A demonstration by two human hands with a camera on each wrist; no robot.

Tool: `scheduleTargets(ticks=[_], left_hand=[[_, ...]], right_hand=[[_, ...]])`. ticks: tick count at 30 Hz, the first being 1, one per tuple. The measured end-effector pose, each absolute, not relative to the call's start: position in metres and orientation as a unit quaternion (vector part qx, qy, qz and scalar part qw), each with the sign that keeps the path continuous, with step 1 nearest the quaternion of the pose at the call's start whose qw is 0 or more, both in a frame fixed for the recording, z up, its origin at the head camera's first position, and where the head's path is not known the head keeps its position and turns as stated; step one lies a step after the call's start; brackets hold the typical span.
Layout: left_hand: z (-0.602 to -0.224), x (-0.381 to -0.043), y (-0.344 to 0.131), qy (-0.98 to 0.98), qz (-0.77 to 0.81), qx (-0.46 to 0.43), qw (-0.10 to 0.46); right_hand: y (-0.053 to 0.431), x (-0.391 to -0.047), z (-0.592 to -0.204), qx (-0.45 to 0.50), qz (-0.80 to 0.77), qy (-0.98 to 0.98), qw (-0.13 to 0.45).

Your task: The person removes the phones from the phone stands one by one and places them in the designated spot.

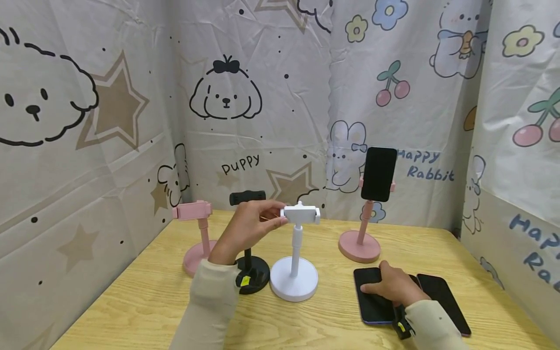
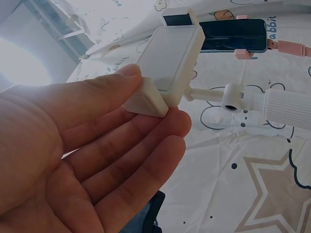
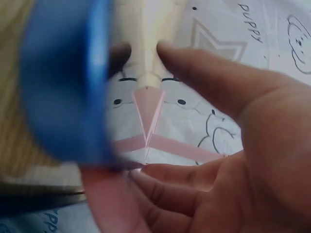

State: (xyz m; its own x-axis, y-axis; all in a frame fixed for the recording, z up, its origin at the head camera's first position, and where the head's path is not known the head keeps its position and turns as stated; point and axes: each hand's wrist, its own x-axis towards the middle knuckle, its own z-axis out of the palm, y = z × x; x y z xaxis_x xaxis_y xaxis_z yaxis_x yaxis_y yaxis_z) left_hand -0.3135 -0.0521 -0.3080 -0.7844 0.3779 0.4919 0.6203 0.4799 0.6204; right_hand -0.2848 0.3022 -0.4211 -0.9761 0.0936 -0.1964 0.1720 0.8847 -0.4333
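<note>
My left hand (image 1: 247, 226) pinches the left end of the white phone stand's clamp (image 1: 300, 214) between thumb and fingertips; the wrist view shows the thumb on the clamp's end jaw. This white phone stand (image 1: 294, 284) is upright on the table, its clamp without a phone. At the right, my right hand (image 1: 400, 284) reaches over a black-screened phone (image 1: 372, 306) with a blue-purple edge, lying flat. In the right wrist view the thumb (image 3: 204, 68) stands off the glossy screen, which mirrors it, while the fingertips are right at its surface. Part of this phone is hidden by the hand.
A second dark phone (image 1: 444, 296) lies beside the first. Behind them a pink stand (image 1: 359, 246) holds an upright phone (image 1: 379, 174). Left of the white stand are a black stand (image 1: 258, 274), partly behind my left hand, and another pink stand (image 1: 192, 211). Patterned curtains (image 1: 262, 146) surround the table.
</note>
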Motion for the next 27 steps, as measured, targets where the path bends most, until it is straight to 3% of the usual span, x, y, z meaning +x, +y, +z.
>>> scheduleTargets(ticks=[27], left_hand=[[-0.309,-0.314,-0.051,-0.848,-0.415,-0.297,0.146]], right_hand=[[0.281,-0.282,-0.423,0.056,-0.104,0.987,0.105]])
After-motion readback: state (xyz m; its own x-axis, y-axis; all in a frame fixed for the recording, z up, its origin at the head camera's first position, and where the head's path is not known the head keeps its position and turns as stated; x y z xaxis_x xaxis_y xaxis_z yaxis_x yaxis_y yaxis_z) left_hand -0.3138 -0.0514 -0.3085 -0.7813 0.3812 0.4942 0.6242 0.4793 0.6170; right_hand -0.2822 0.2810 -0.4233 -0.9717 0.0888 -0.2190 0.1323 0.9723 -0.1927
